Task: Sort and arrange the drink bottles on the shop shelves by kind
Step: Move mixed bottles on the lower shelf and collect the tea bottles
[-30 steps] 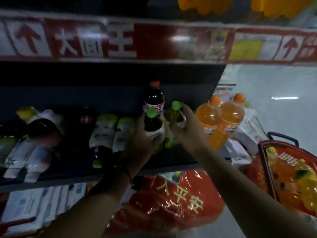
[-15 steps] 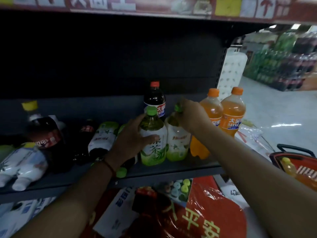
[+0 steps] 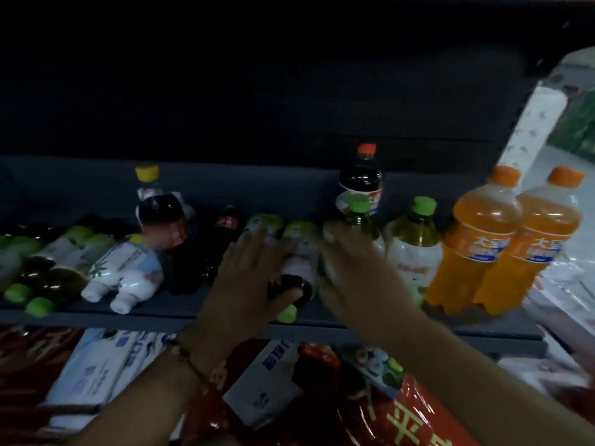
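Dim grey shop shelf: orange soda bottles and green-capped tea bottles are being stood upright, one toppled green-capped bottle being gripped by left hand, right hand blurred, fingers unreadable, more lying leftward.

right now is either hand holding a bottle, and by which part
The left hand grips a lying green-capped tea bottle around its dark neck end. The right hand is blurred beside an upright tea bottle; cannot tell.
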`<state>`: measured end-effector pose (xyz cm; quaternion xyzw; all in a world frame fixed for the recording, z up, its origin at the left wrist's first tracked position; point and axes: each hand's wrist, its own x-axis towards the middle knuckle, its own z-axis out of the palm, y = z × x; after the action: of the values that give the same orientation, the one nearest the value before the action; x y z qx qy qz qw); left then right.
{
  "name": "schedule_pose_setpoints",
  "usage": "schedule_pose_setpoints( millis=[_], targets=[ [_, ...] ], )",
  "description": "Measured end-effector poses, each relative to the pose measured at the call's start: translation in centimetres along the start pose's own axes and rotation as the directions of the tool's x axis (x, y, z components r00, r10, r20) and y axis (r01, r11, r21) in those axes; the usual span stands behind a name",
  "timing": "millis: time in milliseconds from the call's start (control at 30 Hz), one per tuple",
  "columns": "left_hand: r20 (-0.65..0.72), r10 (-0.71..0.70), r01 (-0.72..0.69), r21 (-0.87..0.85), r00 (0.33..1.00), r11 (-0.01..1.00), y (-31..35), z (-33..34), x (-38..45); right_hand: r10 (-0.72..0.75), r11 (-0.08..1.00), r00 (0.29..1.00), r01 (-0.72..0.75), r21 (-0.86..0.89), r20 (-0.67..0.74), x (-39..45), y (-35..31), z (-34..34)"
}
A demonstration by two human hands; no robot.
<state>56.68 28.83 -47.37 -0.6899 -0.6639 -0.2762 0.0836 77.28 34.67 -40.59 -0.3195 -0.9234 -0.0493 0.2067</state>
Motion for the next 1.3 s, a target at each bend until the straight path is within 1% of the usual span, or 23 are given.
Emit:
schedule_pose_setpoints(
  millis=[33, 100, 133, 167, 200, 267, 367, 467, 533, 600, 633, 700, 767, 800, 867, 900, 967, 1033, 1133, 1167, 1233, 1267, 1300],
  targets=[
    [0.049, -0.038, 0.037, 0.024, 0.998, 0.999, -1.8, -0.1, -1.2, -0.071, 0.997, 0.994, 0.073, -0.023, 0.081, -0.2, -0.8, 1.8],
    [0.213, -0.124, 0.115, 0.051, 0.969, 0.992, -4.9, 0.2, -2.4, -0.161, 0.975, 0.968, 0.186, -0.118, 0.194, -0.4, -2.0, 5.8],
    [0.287, -0.142, 0.128, 0.066, 0.947, 0.990, -6.1, 0.8, -2.9, -0.162, 0.968, 0.958, 0.201, -0.151, 0.237, -0.5, -2.4, 7.5],
    [0.313, -0.131, 0.113, 0.073, 0.941, 0.991, -7.0, 1.3, -3.1, -0.149, 0.966, 0.956, 0.195, -0.171, 0.252, -0.3, -2.9, 8.8],
    [0.287, -0.105, 0.093, 0.056, 0.952, 0.994, -7.6, 1.7, -3.2, -0.118, 0.970, 0.963, 0.165, -0.179, 0.244, -0.2, -3.3, 9.8],
    [0.125, -0.025, 0.016, 0.072, 0.992, 0.997, -8.3, 2.1, -3.0, -0.054, 0.982, 0.980, 0.086, -0.165, 0.189, 0.3, -3.8, 10.6],
    [-0.033, 0.052, -0.046, 0.164, 0.998, 0.985, -8.7, 2.3, -2.3, -0.052, 0.985, 0.991, 0.072, -0.158, 0.126, 0.5, -3.9, 10.2],
    [-0.205, 0.162, -0.147, 0.089, 0.965, 0.985, -8.3, 0.6, -1.1, -0.086, 0.993, 0.996, 0.088, -0.083, 0.027, 1.4, -3.9, 7.2],
    [-0.285, 0.160, -0.177, -0.035, 0.945, 0.984, -7.7, -1.8, 0.1, -0.025, 0.998, 0.999, 0.026, 0.055, -0.028, 3.3, -4.0, 3.8],
    [-0.267, 0.081, -0.124, -0.145, 0.960, 0.982, -7.1, -4.2, 1.7, 0.079, 0.987, 0.996, -0.074, 0.140, -0.029, 5.7, -4.0, 0.4],
    [-0.248, 0.039, -0.082, -0.163, 0.968, 0.983, -6.8, -5.1, 2.6, 0.132, 0.976, 0.991, -0.131, 0.173, 0.002, 7.0, -3.6, -0.9],
    [-0.196, 0.013, -0.023, -0.049, 0.980, 0.999, -6.5, -6.0, 4.6, 0.233, 0.933, 0.961, -0.264, 0.245, 0.149, 9.6, -2.9, -2.6],
    [-0.065, 0.090, -0.081, 0.130, 0.994, 0.988, -6.1, -5.9, 6.4, 0.278, 0.886, 0.912, -0.365, 0.285, 0.302, 11.7, -2.2, -3.4],
    [-0.032, 0.044, -0.040, 0.125, 0.999, 0.991, -5.8, -5.9, 7.2, 0.288, 0.880, 0.893, -0.389, 0.272, 0.344, 12.6, -1.9, -3.4],
    [-0.059, -0.103, 0.106, 0.053, 0.993, 0.993, -5.6, -5.5, 8.3, 0.311, 0.885, 0.878, -0.407, 0.227, 0.364, 13.5, -1.7, -3.2],
    [-0.071, -0.118, 0.123, 0.066, 0.990, 0.990, -5.5, -5.1, 8.4, 0.320, 0.881, 0.875, -0.416, 0.226, 0.363, 13.5, -1.7, -2.9],
    [-0.045, -0.142, 0.144, 0.055, 0.989, 0.988, -5.6, -4.8, 8.0, 0.334, 0.869, 0.890, -0.419, 0.265, 0.312, 13.0, -1.8, -1.8],
    [-0.033, -0.165, 0.164, -0.033, 0.986, 0.986, -5.9, -4.8, 7.1, 0.345, 0.869, 0.913, -0.398, 0.294, 0.217, 12.2, -2.0, -0.9],
    [-0.025, -0.089, 0.087, -0.075, 0.996, 0.993, -6.3, -5.6, 5.0, 0.362, 0.897, 0.926, -0.378, 0.231, 0.107, 11.5, -2.7, -0.3],
    [-0.033, -0.046, 0.043, -0.096, 0.998, 0.994, -6.5, -6.1, 3.8, 0.360, 0.914, 0.933, -0.357, 0.190, 0.021, 11.3, -3.6, -0.3],
    [-0.135, 0.010, -0.027, -0.129, 0.991, 0.991, -7.7, -7.5, 0.5, 0.259, 0.963, 0.943, -0.235, 0.133, -0.209, 10.8, -6.6, 0.1],
    [-0.215, 0.014, -0.042, -0.128, 0.977, 0.991, -8.6, -8.2, -1.4, 0.191, 0.978, 0.945, -0.160, 0.135, -0.267, 10.4, -8.6, 0.4],
    [-0.266, -0.008, -0.024, -0.117, 0.964, 0.993, -9.7, -8.6, -3.2, 0.127, 0.984, 0.958, -0.090, 0.151, -0.257, 10.0, -10.7, 1.2]
  ],
)
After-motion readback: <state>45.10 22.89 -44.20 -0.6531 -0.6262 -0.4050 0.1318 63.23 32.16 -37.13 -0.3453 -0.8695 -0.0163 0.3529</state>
